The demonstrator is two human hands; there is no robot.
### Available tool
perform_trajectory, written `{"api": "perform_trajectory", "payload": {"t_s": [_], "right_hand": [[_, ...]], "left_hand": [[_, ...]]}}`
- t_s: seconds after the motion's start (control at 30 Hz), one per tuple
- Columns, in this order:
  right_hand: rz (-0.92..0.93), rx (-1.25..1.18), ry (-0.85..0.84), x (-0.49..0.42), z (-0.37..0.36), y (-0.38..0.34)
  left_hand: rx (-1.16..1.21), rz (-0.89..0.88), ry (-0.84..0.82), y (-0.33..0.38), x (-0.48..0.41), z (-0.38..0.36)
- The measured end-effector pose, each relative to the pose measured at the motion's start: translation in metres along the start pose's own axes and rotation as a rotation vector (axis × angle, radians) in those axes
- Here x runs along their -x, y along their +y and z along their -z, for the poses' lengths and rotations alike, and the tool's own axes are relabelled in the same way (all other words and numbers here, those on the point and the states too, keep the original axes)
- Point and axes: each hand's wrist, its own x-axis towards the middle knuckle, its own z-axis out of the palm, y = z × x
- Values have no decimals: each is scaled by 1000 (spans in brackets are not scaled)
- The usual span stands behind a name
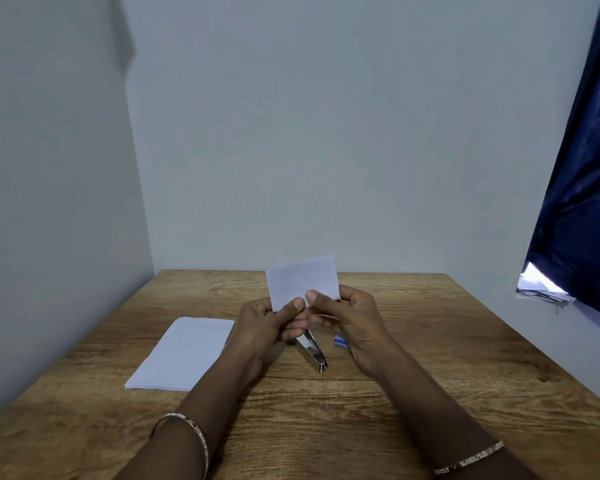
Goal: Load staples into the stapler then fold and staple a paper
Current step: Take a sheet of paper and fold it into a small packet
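Observation:
A small folded white paper (pixel 300 280) is held up above the wooden table (pixel 430 358), pinched along its lower edge by both hands. My left hand (pixel 271 323) grips its lower left corner with thumb on front. My right hand (pixel 350 313) grips the lower right part, thumb tip meeting the left thumb. Below the hands a silver stapler (pixel 314 349) lies on the table, its far end hidden behind my fingers. A small blue staple box (pixel 341 340) peeks out beside my right palm.
A stack of white sheets (pixel 184 353) lies on the table to the left of my left forearm. Grey walls close the left and far sides. A dark blue curtain (pixel 582 188) hangs at the right, past the table's edge.

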Motion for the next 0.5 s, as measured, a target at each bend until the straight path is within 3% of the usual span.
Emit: {"api": "perform_trajectory", "payload": {"t_s": [0.1, 0.5], "right_hand": [[0, 9, -43, 1, -6, 4], [-49, 89, 121, 1, -5, 1]], "left_hand": [[60, 13, 10, 0, 0, -1], [-24, 20, -32, -1, -2, -2]]}}
